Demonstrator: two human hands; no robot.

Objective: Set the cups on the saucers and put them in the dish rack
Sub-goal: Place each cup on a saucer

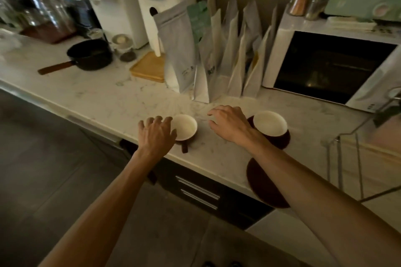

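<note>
Nearest me lay an empty dark saucer [263,186]; my left hand [155,134] spread open against one cup [184,127], my right hand [230,123] open beside another cup [270,125] on its saucer [280,140].

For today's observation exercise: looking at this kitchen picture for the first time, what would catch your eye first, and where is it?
Two bare arms reach in from below, the left hand at a white-lined cup near the counter's front edge. Right of it, the right hand hovers beside a second cup already on a dark saucer. An empty saucer lies nearer, under the right forearm.
</note>
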